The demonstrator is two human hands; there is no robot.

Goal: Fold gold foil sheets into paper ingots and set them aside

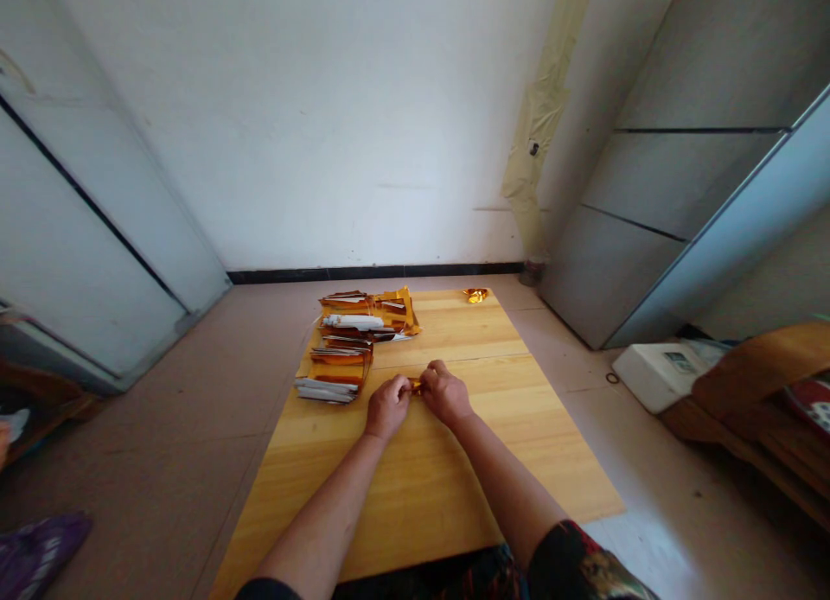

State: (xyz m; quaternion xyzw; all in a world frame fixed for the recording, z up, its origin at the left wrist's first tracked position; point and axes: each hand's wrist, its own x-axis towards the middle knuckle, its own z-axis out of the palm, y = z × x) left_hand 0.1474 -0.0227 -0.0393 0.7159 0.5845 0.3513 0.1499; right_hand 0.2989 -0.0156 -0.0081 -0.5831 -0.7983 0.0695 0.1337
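Over the middle of the wooden table (519, 444), my left hand (389, 405) and my right hand (446, 392) meet at a small piece of shiny gold foil paper (416, 386). Both hands are closed, with fingertips pinching the foil from either side. Most of the piece is hidden behind my fingers, so its full shape cannot be made out. Beyond my left hand lie bundles of gold and white folded paper (337, 371), stacked in rows. A crumpled gold foil piece (476, 296) rests alone near the far right corner.
A white wall (363, 150) with a dark baseboard rises behind the table. To the right stand a grey refrigerator (654, 194), a white box (658, 375) and wooden furniture (765, 392). A purple bag (45, 552) lies on the floor at lower left.
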